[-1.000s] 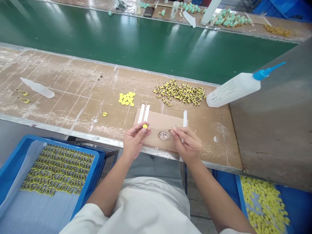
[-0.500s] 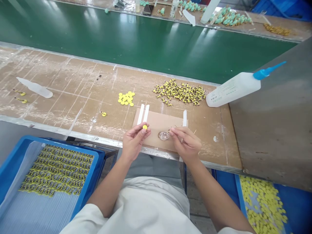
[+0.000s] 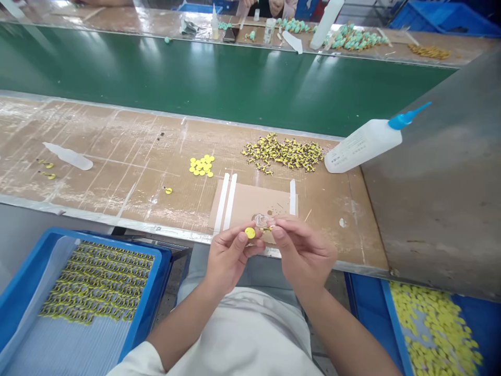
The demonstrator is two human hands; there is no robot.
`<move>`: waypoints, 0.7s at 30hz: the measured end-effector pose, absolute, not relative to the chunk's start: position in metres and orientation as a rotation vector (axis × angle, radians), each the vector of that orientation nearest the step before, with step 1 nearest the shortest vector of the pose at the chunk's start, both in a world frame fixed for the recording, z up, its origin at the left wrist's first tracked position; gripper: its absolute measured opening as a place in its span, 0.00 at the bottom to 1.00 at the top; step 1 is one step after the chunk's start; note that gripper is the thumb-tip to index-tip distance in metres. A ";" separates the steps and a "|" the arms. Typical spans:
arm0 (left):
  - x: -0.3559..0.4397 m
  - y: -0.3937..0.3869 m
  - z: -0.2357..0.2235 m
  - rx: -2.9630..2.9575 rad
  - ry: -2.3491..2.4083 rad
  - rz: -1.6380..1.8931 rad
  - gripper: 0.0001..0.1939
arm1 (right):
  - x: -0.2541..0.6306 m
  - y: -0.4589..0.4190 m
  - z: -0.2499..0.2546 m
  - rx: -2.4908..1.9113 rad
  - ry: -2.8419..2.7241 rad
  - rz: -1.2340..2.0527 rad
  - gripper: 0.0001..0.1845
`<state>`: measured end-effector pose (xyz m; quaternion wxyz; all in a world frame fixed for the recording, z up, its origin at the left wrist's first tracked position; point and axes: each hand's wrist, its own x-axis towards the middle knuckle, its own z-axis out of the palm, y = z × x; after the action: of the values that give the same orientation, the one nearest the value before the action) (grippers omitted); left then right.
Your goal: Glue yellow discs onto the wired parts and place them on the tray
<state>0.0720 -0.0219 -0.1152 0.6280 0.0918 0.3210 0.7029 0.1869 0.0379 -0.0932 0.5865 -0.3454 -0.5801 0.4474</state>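
My left hand [image 3: 227,261] pinches a yellow disc [image 3: 250,233] between thumb and fingers, its flat face turned up. Close beside it, my right hand [image 3: 307,253] grips a small yellow-and-dark piece [image 3: 267,228] at the fingertips, pointing toward the disc; whether the two touch I cannot tell. Just beyond the fingertips a small clear dish [image 3: 260,220] stands on a cardboard sheet [image 3: 258,198] with white tape strips. Farther back lie a heap of yellow-and-dark pieces [image 3: 284,152] and a cluster of loose yellow discs [image 3: 201,165].
A white bottle with a blue nozzle [image 3: 364,146] leans at the right by a metal panel [image 3: 434,193]. Blue trays hold rows of joined pieces [image 3: 97,282] at lower left and yellow discs [image 3: 434,324] at lower right. Beyond the green belt [image 3: 195,78] a co-worker's hands [image 3: 276,6] show.
My right hand has left the dish and come toward my left hand with its piece. Both hands are nearer my body, the disc shifting right. The view has tilted up, showing a co-worker's hands.
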 end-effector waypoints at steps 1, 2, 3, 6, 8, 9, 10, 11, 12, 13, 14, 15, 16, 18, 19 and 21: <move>0.074 -0.023 -0.114 0.215 0.729 1.607 0.11 | 0.185 0.037 -0.092 -0.789 -1.376 1.032 0.09; 0.075 -0.024 -0.112 0.220 0.728 1.604 0.11 | 0.184 0.036 -0.092 -0.772 -1.393 1.024 0.10; 0.076 -0.025 -0.112 0.227 0.730 1.601 0.11 | 0.183 0.036 -0.092 -0.758 -1.409 1.017 0.11; 0.078 -0.025 -0.110 0.252 0.743 1.602 0.12 | 0.183 0.034 -0.092 -0.732 -1.441 1.000 0.13; 0.078 -0.024 -0.110 0.258 0.753 1.602 0.12 | 0.184 0.033 -0.092 -0.739 -1.447 0.995 0.14; 0.078 -0.024 -0.110 0.257 0.756 1.601 0.12 | 0.184 0.033 -0.093 -0.748 -1.448 0.989 0.13; 0.078 -0.024 -0.110 0.254 0.759 1.599 0.12 | 0.185 0.033 -0.093 -0.757 -1.451 0.981 0.13; 0.078 -0.024 -0.109 0.252 0.760 1.597 0.12 | 0.185 0.032 -0.093 -0.764 -1.458 0.969 0.13; 0.078 -0.024 -0.109 0.250 0.762 1.597 0.12 | 0.185 0.032 -0.094 -0.764 -1.467 0.956 0.13; 0.078 -0.024 -0.108 0.248 0.766 1.598 0.12 | 0.185 0.033 -0.094 -0.760 -1.475 0.944 0.13; 0.078 -0.024 -0.108 0.247 0.771 1.599 0.12 | 0.185 0.033 -0.094 -0.753 -1.484 0.936 0.13; 0.079 -0.024 -0.107 0.248 0.777 1.600 0.12 | 0.185 0.033 -0.094 -0.746 -1.490 0.928 0.14; 0.079 -0.024 -0.107 0.252 0.783 1.601 0.12 | 0.185 0.034 -0.094 -0.742 -1.495 0.920 0.14; 0.079 -0.024 -0.106 0.261 0.793 1.607 0.12 | 0.186 0.035 -0.094 -0.737 -1.507 0.903 0.15; 0.079 -0.023 -0.106 0.268 0.796 1.609 0.12 | 0.186 0.035 -0.094 -0.734 -1.515 0.893 0.15; 0.078 -0.023 -0.106 0.285 0.802 1.613 0.12 | 0.186 0.035 -0.093 -0.732 -1.527 0.876 0.15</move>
<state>0.0783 -0.0235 -0.1064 0.6123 0.1236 0.3479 0.6992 0.1864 0.0354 -0.0933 0.5790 -0.3131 -0.6530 0.3746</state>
